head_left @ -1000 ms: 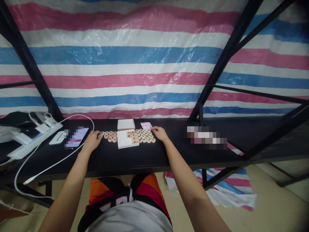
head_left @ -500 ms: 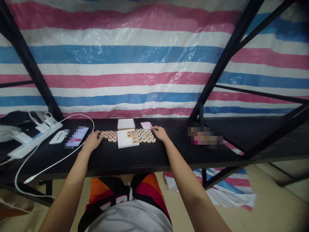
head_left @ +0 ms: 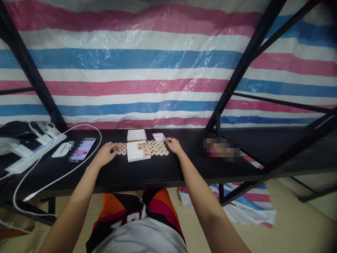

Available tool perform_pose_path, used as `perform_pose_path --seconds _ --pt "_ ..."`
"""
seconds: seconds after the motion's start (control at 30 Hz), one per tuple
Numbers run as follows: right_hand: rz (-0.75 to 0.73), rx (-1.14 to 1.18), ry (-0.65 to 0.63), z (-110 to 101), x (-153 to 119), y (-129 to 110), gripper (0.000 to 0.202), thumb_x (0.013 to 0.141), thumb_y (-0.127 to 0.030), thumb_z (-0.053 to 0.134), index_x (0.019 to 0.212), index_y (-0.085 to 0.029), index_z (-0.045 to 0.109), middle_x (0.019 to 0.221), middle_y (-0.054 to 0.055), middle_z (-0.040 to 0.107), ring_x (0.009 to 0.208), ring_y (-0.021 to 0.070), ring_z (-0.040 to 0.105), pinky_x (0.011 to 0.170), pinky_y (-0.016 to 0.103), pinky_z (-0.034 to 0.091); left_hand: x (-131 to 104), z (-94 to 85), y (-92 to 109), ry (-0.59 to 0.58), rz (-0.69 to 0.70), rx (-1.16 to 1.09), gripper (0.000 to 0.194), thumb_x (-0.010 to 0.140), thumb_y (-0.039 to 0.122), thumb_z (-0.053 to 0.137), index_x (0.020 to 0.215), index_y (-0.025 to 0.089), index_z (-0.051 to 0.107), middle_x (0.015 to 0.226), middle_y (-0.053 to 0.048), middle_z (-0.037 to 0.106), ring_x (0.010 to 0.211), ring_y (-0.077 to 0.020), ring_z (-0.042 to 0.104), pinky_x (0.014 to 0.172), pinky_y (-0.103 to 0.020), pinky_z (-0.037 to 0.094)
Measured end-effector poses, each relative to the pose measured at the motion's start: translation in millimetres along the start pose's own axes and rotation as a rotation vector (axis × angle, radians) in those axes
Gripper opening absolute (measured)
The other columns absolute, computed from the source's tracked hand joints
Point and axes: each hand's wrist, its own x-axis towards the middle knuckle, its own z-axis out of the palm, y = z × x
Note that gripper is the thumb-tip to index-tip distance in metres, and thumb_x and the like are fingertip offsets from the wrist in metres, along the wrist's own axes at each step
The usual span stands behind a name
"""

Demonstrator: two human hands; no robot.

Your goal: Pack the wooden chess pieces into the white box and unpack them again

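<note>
Red-marked round Chinese chess pieces point(head_left: 121, 148) lie in rows left of a shallow white box point(head_left: 132, 154). At the left end of these rows, my left hand point(head_left: 106, 154) has its fingers curled round a piece, partly hidden under them. Several red-marked pieces point(head_left: 144, 148) lie inside the right part of the box. Dark-marked pieces point(head_left: 158, 147) are grouped against the box's right side. My right hand point(head_left: 174, 145) rests at the right edge of that group, fingers stretched out and loosely apart, close to a small pink-and-white paper point(head_left: 158, 136).
Behind the box stands a second white box part point(head_left: 137, 135). On the left of the black table point(head_left: 158, 174) are a phone point(head_left: 83, 149), a white oval-marked item point(head_left: 61, 150), a power strip point(head_left: 34, 154) and a loose white cable point(head_left: 65, 175). A blurred object point(head_left: 222, 150) lies right.
My left hand has shifted right, towards the box, and now covers the left end of the red-marked pieces. The right hand has stayed in place beside the dark-marked ones.
</note>
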Motion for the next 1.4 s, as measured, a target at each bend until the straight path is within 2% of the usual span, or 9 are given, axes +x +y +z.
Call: perform_pose_path --seconds 0.1,0.27,0.47,0.6,0.8,1.0,1.2,1.33,1.4 --pt "-0.007 -0.001 0.001 0 0 1 0.025 0.080 -0.018 0.048 0.093 -0.023 0.069 0.100 0.000 0.069 0.098 0.0152 0.061 0.092 0.026 0.043 0 1.2 13 -0.041 0.122 -0.026 0.020 0.079 0.031 0.049 0.086 0.021 0.065 0.092 -0.005 0.064 0.093 -0.0211 0.056 0.086 -0.033 0.043" --pt "-0.012 -0.007 0.000 1 1 2 0.025 0.080 -0.017 0.049 0.093 -0.023 0.069 0.100 0.000 0.069 0.097 0.0154 0.062 0.090 0.026 0.043 1 5.6 24 -0.077 0.197 0.046 0.025 0.082 0.040 0.051 0.090 0.021 0.065 0.099 -0.007 0.064 0.097 -0.0229 0.056 0.087 -0.035 0.043" --pt "-0.004 0.010 -0.001 1 1 1 0.024 0.080 -0.017 0.049 0.092 -0.022 0.069 0.099 0.001 0.070 0.096 0.0153 0.062 0.091 0.026 0.043 4 17.3 18 -0.087 0.173 0.095 0.024 0.085 0.037 0.047 0.089 0.021 0.065 0.099 -0.009 0.062 0.099 -0.0243 0.054 0.087 -0.036 0.043" --pt "0.003 0.016 0.006 1 0 -1 0.024 0.080 -0.017 0.049 0.092 -0.022 0.070 0.100 0.000 0.069 0.098 0.0149 0.061 0.092 0.026 0.042 6 21.8 14 -0.079 0.205 0.073 0.024 0.086 0.035 0.046 0.088 0.019 0.064 0.096 -0.009 0.061 0.096 -0.0236 0.054 0.086 -0.036 0.043" --pt "0.002 0.009 0.002 0 0 -2 0.024 0.080 -0.017 0.049 0.092 -0.023 0.070 0.100 0.000 0.069 0.098 0.0154 0.061 0.092 0.026 0.042 9 25.8 11 -0.057 0.225 0.018 0.022 0.085 0.030 0.046 0.083 0.018 0.063 0.085 -0.007 0.059 0.085 -0.0210 0.054 0.079 -0.034 0.044" --pt "-0.008 0.007 0.004 0 0 0 0.024 0.079 -0.017 0.049 0.092 -0.023 0.070 0.099 0.000 0.069 0.097 0.0154 0.062 0.092 0.027 0.043 7 22.4 14 -0.058 0.238 0.021 0.021 0.086 0.028 0.045 0.084 0.018 0.063 0.087 -0.007 0.059 0.086 -0.0206 0.054 0.079 -0.034 0.044" --pt "-0.010 0.016 0.003 1 1 2 0.025 0.080 -0.017 0.049 0.092 -0.023 0.069 0.099 0.000 0.069 0.097 0.0152 0.062 0.091 0.027 0.043 3 10.0 41 0.034 0.226 0.073 0.025 0.088 0.032 0.043 0.090 0.018 0.063 0.095 -0.008 0.060 0.091 -0.0217 0.054 0.084 -0.037 0.041" --pt "-0.004 0.013 -0.004 1 1 1 0.025 0.080 -0.017 0.049 0.092 -0.023 0.069 0.100 0.000 0.069 0.097 0.0151 0.062 0.091 0.026 0.043 11 18.4 67 -0.085 0.321 0.004 0.024 0.088 0.030 0.043 0.088 0.019 0.064 0.092 -0.006 0.064 0.093 -0.0209 0.055 0.091 -0.037 0.039" --pt "-0.004 0.004 -0.010 0 1 0 0.025 0.079 -0.017 0.049 0.092 -0.023 0.069 0.100 0.000 0.070 0.097 0.0153 0.062 0.091 0.026 0.043 19 26.1 78 -0.152 0.320 -0.005 0.024 0.087 0.029 0.044 0.092 0.019 0.065 0.093 -0.006 0.065 0.093 -0.0209 0.056 0.088 -0.035 0.040"
